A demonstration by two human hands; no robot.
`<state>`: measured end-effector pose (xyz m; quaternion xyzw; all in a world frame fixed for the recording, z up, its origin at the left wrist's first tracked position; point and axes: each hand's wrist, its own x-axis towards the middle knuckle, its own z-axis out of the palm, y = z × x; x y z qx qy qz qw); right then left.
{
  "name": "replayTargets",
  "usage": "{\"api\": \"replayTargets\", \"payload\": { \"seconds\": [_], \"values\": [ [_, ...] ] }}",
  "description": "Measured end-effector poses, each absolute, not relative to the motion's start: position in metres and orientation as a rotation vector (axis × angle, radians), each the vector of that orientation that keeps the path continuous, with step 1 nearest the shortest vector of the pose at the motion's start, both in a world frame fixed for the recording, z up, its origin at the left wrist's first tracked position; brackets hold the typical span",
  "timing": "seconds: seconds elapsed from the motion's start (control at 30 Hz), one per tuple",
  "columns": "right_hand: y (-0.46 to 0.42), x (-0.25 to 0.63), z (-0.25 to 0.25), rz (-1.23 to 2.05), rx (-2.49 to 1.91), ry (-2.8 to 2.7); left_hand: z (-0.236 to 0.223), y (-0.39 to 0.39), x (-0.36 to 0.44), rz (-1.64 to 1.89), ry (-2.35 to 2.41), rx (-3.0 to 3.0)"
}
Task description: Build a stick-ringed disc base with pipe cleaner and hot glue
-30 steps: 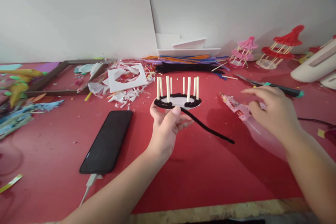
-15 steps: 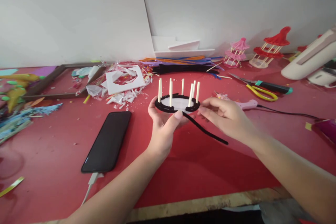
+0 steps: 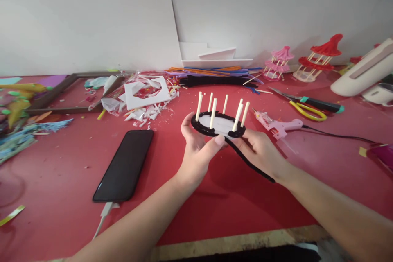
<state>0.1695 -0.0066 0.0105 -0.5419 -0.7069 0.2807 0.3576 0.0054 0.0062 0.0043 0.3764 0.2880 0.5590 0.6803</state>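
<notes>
A round white base (image 3: 219,123) is held above the table, with several pale wooden sticks (image 3: 213,113) standing up around its edge. Black pipe cleaner (image 3: 201,127) lines the rim, and its loose end (image 3: 251,165) trails down to the right across my right hand. My left hand (image 3: 198,149) grips the base from the left, thumb on the near edge, fingers under it. At the right side, my right hand (image 3: 264,151) is closed on the base too, its fingertips partly hidden beneath the rim and the pipe cleaner.
A pink glue gun (image 3: 281,126) and yellow-handled pliers (image 3: 308,110) lie to the right. Two small pagoda models, pink (image 3: 278,63) and red (image 3: 319,59), stand behind. Bundled pipe cleaners (image 3: 215,78) and foam scraps (image 3: 147,94) lie at the back; a phone (image 3: 124,166) is left.
The base has shifted right and tilted a little. My right hand has moved in from beside the rim to take hold under its right side, uncovering the glue gun.
</notes>
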Motion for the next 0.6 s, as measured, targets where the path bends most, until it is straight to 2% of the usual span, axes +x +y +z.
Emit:
{"api": "replayTargets", "payload": {
  "seconds": [0.33, 0.6],
  "values": [
    [-0.0046, 0.1706, 0.0076, 0.678, -1.338, -1.891, 0.0037, 0.0066, 0.0058, 1.276, 0.638, 0.847],
    [-0.0063, 0.1742, 0.0030, 0.968, -1.325, -1.686, 0.0044, 0.0091, 0.0037, 1.258, 0.655, 0.821]
  ]
}}
